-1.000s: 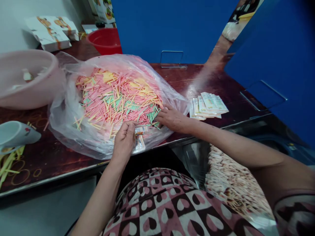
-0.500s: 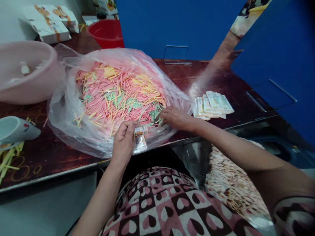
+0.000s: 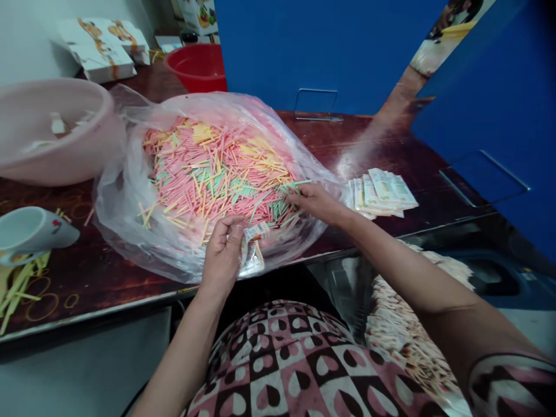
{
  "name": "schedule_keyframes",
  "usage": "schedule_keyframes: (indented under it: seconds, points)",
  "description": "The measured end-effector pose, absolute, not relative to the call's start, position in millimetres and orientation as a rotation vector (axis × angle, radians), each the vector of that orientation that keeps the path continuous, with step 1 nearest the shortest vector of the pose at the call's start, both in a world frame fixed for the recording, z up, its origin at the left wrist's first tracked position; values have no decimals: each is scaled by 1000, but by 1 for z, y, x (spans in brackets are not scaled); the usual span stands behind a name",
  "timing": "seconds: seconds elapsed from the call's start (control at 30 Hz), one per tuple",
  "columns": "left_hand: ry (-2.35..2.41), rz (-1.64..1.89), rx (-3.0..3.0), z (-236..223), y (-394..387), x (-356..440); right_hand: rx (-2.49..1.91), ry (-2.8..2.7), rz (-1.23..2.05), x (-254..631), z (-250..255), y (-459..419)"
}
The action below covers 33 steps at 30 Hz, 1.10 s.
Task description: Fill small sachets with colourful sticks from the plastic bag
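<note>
My left hand (image 3: 223,249) is closed on a small printed plastic packet (image 3: 257,231) at the near edge of a clear plastic bag (image 3: 125,231). The packet's printed end sticks out to the right of the thumb. In the bag lies a big heap of short thin sticks (image 3: 208,174) in pink, yellow and green. At the heap's right side my right hand (image 3: 310,200) pinches a few green sticks (image 3: 295,186), just above the others. To the right of this hand, a fanned stack of flat printed packets (image 3: 382,191) rests on the dark table.
At left stand a pale pink bowl (image 3: 104,139) and a white mug (image 3: 47,229), with yellow strips (image 3: 17,289) and rubber bands by it. Behind are a red basin (image 3: 195,63) and blue panels (image 3: 313,52) with wire handles. Filled packets (image 3: 403,313) lie in a container below right.
My right hand has lifted slightly from the heap with green sticks between its fingers. The left hand keeps the packet, whose end now stands more open. The whole view has shifted a little.
</note>
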<state>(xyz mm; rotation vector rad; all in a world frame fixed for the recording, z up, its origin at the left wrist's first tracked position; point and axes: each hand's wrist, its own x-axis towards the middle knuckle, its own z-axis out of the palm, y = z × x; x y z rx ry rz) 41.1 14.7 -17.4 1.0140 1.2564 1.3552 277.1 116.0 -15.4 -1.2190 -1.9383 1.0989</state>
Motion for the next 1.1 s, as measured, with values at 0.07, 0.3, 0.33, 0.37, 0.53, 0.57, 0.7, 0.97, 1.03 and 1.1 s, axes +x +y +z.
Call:
schedule_keyframes:
  seconds: [0.07, 0.3, 0.33, 0.37, 0.53, 0.57, 0.7, 0.97, 1.03, 1.1]
  points:
    - [1235, 1372, 960, -17, 16, 41, -1247, -1835, 1046, 275, -11, 117]
    - [1182, 1471, 866, -13, 18, 44, -1183, -2219, 552, 258, -27, 115]
    - [1182, 1476, 872, -13, 18, 45, -1196, -2195, 538, 258, -27, 114]
    - [1187, 1481, 887, -13, 19, 45, -1215, -2127, 560, 258, -26, 113]
    - [1351, 1513, 1089, -17, 25, 45, -1150, -1602, 1147, 246, -6, 97]
    - [1389, 1517, 1136, -18, 26, 45, -1109, -1524, 1272, 242, -4, 93]
    - [1402, 1557, 1260, -24, 30, 43, -1073, -1392, 1397, 225, -9, 77]
    - [1391, 1616, 1472, -28, 30, 46, -1085, -1489, 1389, 218, 2, 58]
    - [1391, 1607, 1554, -26, 30, 48, -1062, -1505, 1423, 217, 4, 57]
    - [1352, 1582, 1521, -24, 30, 49, -1049, -1515, 1403, 217, 2, 58]
